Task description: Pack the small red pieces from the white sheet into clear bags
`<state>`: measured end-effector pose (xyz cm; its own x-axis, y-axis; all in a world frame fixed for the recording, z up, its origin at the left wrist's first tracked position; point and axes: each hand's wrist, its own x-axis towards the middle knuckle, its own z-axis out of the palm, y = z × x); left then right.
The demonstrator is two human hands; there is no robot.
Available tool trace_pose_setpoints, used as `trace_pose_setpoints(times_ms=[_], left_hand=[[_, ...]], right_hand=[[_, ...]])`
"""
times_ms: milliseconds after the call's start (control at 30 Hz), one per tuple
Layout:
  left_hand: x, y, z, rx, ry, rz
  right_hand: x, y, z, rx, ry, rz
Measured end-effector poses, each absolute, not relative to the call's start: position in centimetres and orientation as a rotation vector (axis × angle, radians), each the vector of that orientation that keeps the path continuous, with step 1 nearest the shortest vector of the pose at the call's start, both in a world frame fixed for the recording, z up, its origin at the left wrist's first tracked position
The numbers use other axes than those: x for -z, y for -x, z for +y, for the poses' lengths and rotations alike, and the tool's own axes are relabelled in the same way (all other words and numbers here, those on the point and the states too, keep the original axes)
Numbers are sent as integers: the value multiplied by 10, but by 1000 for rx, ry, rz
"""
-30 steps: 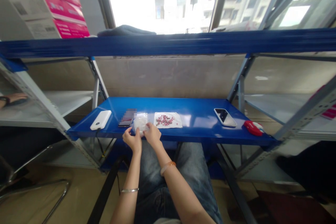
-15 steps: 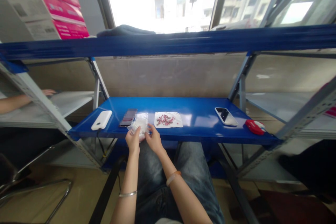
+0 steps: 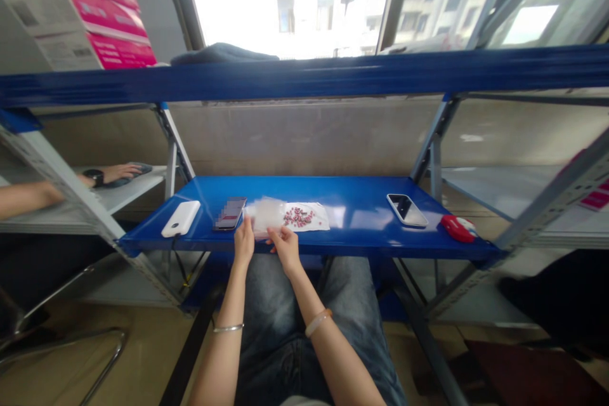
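A: Item one, largest: glossy blue metal shelf board (image 3: 342,196), the landmark for everything below. Front edge runs just ahead of both hands; open blue surface lies between the white sheet and the phone to the right.

B: Next down?

A: White paper sheet carrying small pink pieces (image 3: 304,217), mid-board near the front edge. Black smartphone (image 3: 408,210), right of it, well apart. White oblong power bank (image 3: 181,218), at the board's left end. Second dark phone (image 3: 229,213), between power bank and hands. Red rounded object (image 3: 457,228), at the right front corner.

B: And what's handled?

A: Crinkled clear plastic bag (image 3: 266,214), blurred, on the board touching the sheet's left side. Left hand (image 3: 244,242) pinches its near-left edge; right hand (image 3: 285,242) grips the near-right edge, fingers closed on the film.

B: Step in hand?

A: Likely spreading or opening the bag. Calls for holding both edges steady without nudging the pieces alongside.

B: Others?

A: A co-worker's forearm (image 3: 57,185), left of the board, on a separate pale shelf.
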<state>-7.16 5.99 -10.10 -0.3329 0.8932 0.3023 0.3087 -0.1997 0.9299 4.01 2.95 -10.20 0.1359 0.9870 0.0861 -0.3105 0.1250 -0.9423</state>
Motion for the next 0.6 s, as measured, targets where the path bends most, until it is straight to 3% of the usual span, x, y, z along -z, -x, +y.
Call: trace_pose_setpoints(times_ms=[233, 600], left_hand=[[114, 79, 59, -888, -2167, 1972], [102, 96, 22, -885, -2217, 1972]], right_hand=[[80, -74, 27, -1052, 888, -884], [86, -96, 35, -822, 896, -1136]])
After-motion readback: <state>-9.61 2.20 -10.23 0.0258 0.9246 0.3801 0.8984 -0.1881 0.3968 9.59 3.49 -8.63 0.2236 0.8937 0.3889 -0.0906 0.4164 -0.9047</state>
